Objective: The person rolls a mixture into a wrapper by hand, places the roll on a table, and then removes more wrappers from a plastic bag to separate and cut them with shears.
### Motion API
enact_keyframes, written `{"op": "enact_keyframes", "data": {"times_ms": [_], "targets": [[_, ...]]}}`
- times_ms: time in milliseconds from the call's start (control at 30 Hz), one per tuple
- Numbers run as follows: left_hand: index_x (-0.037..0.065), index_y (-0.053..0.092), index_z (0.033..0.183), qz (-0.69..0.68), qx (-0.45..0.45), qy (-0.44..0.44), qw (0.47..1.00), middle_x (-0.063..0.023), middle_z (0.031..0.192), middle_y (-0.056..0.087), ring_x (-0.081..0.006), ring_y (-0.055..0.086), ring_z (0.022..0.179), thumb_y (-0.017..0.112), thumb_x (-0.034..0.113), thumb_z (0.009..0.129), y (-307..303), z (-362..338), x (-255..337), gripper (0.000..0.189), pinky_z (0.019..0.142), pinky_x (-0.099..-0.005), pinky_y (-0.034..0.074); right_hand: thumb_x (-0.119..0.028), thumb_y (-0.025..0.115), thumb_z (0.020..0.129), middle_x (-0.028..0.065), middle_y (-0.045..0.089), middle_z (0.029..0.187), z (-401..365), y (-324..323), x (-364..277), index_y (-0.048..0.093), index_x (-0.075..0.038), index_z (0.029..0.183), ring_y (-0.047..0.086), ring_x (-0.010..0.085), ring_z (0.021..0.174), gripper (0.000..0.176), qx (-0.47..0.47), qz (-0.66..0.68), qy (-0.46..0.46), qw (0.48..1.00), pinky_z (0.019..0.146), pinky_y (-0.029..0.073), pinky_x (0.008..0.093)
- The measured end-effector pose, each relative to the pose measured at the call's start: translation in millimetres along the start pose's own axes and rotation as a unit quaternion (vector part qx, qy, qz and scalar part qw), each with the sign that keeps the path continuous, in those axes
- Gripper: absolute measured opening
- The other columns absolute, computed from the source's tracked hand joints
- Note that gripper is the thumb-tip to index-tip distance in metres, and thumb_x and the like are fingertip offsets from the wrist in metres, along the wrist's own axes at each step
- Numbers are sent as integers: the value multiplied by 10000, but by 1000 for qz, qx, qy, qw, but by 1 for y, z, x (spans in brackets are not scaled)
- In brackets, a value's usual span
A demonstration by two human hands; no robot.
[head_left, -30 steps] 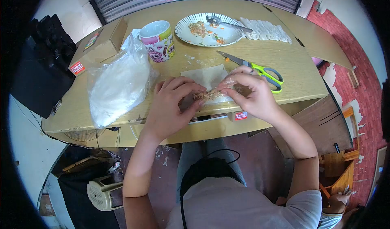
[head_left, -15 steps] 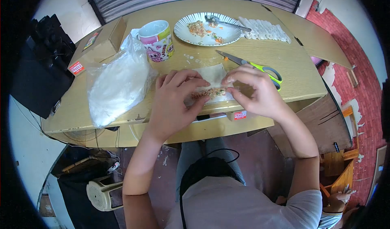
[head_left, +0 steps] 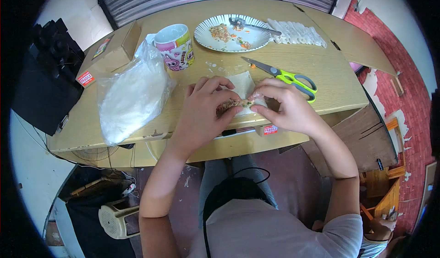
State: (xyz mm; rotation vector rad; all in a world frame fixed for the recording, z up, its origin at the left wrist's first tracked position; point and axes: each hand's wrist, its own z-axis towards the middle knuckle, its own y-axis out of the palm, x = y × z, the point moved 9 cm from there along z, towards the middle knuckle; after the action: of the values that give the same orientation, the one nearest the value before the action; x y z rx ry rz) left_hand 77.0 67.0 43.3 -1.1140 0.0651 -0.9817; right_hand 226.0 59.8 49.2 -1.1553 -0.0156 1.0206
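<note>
A thin white spring roll wrapper (head_left: 242,81) lies on the table near its front edge, its far part flat. A strip of minced filling with orange and green bits (head_left: 246,103) runs across its near part. My left hand (head_left: 205,106) is closed at the left end, with thumb and fingers pinching the wrapper around the filling. At the right end my right hand (head_left: 285,104) pinches the wrapper between thumb and fingertips. The fingers hide much of the wrapper's near edge. Green-handled scissors (head_left: 293,78) lie partly open just beyond my right hand.
A paper plate (head_left: 204,42) holds leftover filling and a spoon (head_left: 261,27). Several white rolls (head_left: 299,32) lie in a row beside it. A cartoon mug (head_left: 178,52), a plastic bag of white wrappers (head_left: 133,95) and a cardboard box (head_left: 112,47) stand at left.
The wrapper's near edge has been lifted and folded over the filling, and my fingers have closed in around it. Less of the filling shows now.
</note>
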Motion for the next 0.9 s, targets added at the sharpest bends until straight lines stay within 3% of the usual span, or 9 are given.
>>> {"op": "enact_keyframes", "data": {"times_ms": [100,167,400,600,667,767,900], "targets": [[133,742,991,4,5,1,1000,-18,1166,630,-249,567,1163,778,276,824,0,-1,1,223,998,-445,395,-91,785,822,117,672,1005,3,1,1,717,-6,998,667,293,915,207,-10,19,36,999,787,539,374],[136,724,976,8,38,24,999,-4,1126,616,-236,571,1101,768,249,829,-5,-3,3,191,934,-439,398,-94,792,813,116,670,1008,4,4,-7,709,-6,990,663,304,924,215,-9,-5,-32,999,803,531,375],[138,716,1009,-3,23,20,1000,-14,1132,620,-249,569,1113,765,265,828,-3,-6,-3,227,951,-450,394,-98,802,803,114,669,992,5,6,-3,705,-5,974,659,303,901,217,-19,8,9,1000,783,528,376],[144,719,984,-42,60,-1,997,-9,1131,643,-260,581,1073,771,216,811,-17,-13,-6,195,946,-435,397,-85,802,799,101,672,931,12,9,-9,717,-10,965,654,281,864,200,6,24,-65,998,762,520,378],[147,727,948,-32,85,-4,996,-6,1106,661,-258,583,1053,781,191,795,-26,-18,-12,168,942,-420,392,-74,798,801,100,677,943,13,12,-1,723,-9,974,655,270,868,199,-19,59,-6,998,773,518,375],[149,735,906,38,85,7,996,-2,1080,672,-256,584,1041,791,177,779,-28,-22,-13,142,956,-409,381,-63,792,805,102,677,951,15,13,-1,726,-7,976,652,265,878,192,-25,48,-20,998,781,518,362],[151,740,866,20,78,-10,997,4,1081,677,-249,585,1039,788,171,784,-28,-22,-16,97,967,-400,371,-67,789,812,103,673,948,14,14,1,720,-7,994,651,248,895,203,-44,52,7,998,783,521,353]]}}
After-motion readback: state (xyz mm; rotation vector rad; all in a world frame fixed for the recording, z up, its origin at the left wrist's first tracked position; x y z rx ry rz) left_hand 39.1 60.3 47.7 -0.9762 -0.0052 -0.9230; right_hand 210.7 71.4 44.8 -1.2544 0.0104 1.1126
